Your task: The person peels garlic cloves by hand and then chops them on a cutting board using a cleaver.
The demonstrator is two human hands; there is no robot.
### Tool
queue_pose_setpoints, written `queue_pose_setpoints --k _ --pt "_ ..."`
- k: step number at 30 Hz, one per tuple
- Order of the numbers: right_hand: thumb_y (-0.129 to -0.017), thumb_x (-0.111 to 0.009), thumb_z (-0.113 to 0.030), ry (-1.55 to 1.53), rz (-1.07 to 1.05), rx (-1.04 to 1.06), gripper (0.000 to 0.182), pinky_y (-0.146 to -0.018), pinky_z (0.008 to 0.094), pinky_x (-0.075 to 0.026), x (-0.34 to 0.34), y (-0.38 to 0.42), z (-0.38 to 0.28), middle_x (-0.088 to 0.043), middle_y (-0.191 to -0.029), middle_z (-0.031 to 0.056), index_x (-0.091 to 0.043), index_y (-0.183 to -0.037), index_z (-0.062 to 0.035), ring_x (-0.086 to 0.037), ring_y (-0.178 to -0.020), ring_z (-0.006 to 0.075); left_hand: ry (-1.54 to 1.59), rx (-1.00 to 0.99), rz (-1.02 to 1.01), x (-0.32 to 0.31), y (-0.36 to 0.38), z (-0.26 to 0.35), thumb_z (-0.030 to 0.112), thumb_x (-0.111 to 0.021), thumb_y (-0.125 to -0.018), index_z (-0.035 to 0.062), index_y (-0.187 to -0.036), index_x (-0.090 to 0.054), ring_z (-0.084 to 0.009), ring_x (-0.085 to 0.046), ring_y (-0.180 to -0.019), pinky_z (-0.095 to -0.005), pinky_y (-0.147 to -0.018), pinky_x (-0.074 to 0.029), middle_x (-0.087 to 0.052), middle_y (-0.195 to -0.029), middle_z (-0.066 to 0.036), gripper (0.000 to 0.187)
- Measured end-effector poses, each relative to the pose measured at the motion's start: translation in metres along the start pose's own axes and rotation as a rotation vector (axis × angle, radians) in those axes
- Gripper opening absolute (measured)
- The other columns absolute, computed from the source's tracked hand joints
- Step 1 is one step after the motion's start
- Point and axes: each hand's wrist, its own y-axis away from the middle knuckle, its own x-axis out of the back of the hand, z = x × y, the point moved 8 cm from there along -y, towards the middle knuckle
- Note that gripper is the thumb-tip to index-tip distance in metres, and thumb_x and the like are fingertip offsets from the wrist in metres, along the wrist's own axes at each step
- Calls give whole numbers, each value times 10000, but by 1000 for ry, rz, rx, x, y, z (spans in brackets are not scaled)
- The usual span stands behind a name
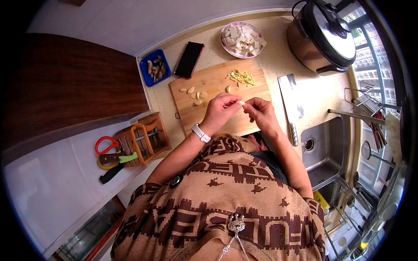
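Over the near edge of the wooden cutting board (186, 114), my left hand (216, 114) and my right hand (262, 115) meet, fingertips pinched on a pale garlic clove (241, 103) between them. A white watch (201, 133) is on my left wrist. Several garlic cloves (203, 95) lie on the board's left half, and a single clove (228, 89) rests just beyond my fingers. Farther up the board is a small pile of yellowish chopped pieces (241, 77). To the right of the board lies a cleaver (287, 96), its handle toward me.
Behind the board stand a bowl (242, 57) of white tofu-like cubes, a black phone (190, 59) and a blue tray (144, 65) of ginger-like pieces. A pressure cooker (307, 48) is back right, a sink (320, 167) right, a wooden knife holder (141, 143) left.
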Motion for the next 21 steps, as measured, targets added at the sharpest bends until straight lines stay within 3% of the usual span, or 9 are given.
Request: queue_pose_setpoints --k 3,5,9,12,14,15,17,19,21 --pt "-897 -671 -198 29 19 34 204 -540 217 -451 1 1 -2 -612 -742 6 -644 -926 3 -527 -614 64 -186 -91 -19 1 1 14 106 -617 -916 -4 -1038 -657 -108 -620 -805 -247 -706 -518 -645 -946 -34 168" --pt "-895 -671 -195 26 17 59 198 -540 219 -450 0 2 -5 -610 -738 5 -645 -928 -1 -521 -609 62 371 366 -51 -5 6 -8 126 -643 -901 16 -1020 -662 -112 -620 -797 -248 -703 -519 -645 -945 -34 164" --pt "-905 -653 -201 45 41 0 199 -535 227 -455 6 -3 5 -612 -733 11 -648 -938 -6 -533 -607 70 502 462 -42 -4 6 -29 131 -640 -901 35 -1014 -665 -119 -621 -787 -256 -699 -523 -645 -927 -32 151" --pt "-925 -621 -190 24 197 -21 184 -521 221 -454 40 1 19 -631 -747 29 -667 -976 -18 -538 -592 76 357 423 73 21 -4 -58 140 -628 -904 24 -998 -674 -118 -623 -792 -269 -692 -524 -648 -930 -31 156" --pt "-933 -606 -164 12 339 29 180 -524 216 -455 86 9 41 -627 -772 17 -676 -1016 -21 -531 -606 64 -410 112 241 69 -21 -63 119 -629 -877 17 -984 -687 -174 -630 -801 -318 -720 -522 -656 -931 -70 159" --pt "-938 -598 -156 9 431 20 206 -540 209 -434 106 21 42 -611 -787 8 -671 -1066 -12 -505 -632 56 -409 110 242 79 -24 -63 119 -629 -877 17 -984 -687 -174 -630 -801 -318 -720 -522 -656 -931 -70 159" --pt "-920 -564 -76 64 691 93 265 -545 200 -426 155 47 55 -637 -816 10 -655 -1161 -18 -512 -628 52 -834 -34 358 98 -24 -45 96 -639 -834 20 -978 -696 -254 -623 -871 -371 -798 -500 -655 -932 -132 172" --pt "-925 -545 -84 124 854 27 267 -601 216 -447 211 74 96 -682 -935 50 -650 -1148 19 -544 -684 77 -886 -42 344 109 -26 -58 100 -642 -821 29 -992 -694 -285 -609 -908 -385 -826 -486 -642 -964 -149 192" --pt "-910 -503 -57 283 1039 153 281 -651 239 -476 271 101 145 -692 -961 86 -655 -1132 24 -588 -736 111 -937 -53 327 106 -28 -58 105 -646 -809 37 -1007 -692 -315 -594 -946 -399 -855 -473 -628 -996 -166 214"
